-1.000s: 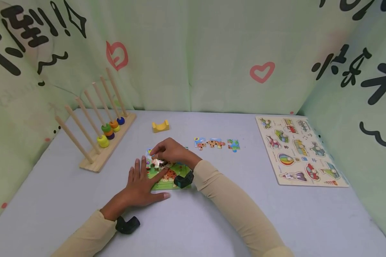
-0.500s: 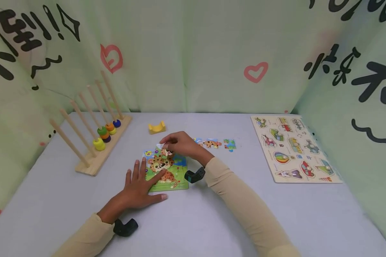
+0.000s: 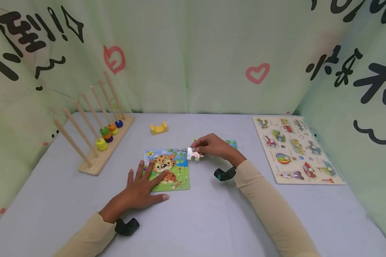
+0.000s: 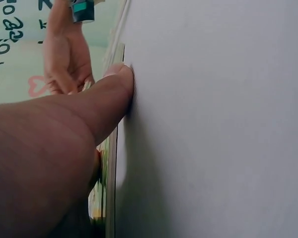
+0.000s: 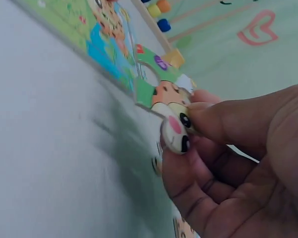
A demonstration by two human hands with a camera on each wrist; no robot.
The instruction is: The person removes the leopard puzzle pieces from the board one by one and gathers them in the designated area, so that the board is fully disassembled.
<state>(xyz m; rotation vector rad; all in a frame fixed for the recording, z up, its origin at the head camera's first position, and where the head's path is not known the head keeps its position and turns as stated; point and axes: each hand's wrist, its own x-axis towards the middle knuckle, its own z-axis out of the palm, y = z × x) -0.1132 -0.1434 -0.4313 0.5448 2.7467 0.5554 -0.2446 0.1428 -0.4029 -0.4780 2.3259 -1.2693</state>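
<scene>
While the L hand (image 3: 138,191) lies spread w/ fingers on the puzzle board (image 3: 185,184), the R hand (image 3: 213,147) pinches a puzzle pc (image 3: 194,155), thumb vs. fingers, just beside the board's far right corner; can't tell if they touch. Pc looks tilted, so prob. best to level it & check its outline b4 lowering. Light pinch near the edge should do, b/c tabs might chip. Loose pcs (image 3: 233,143) are partly hidden behind the R hand; avoid nudging 'em.
</scene>
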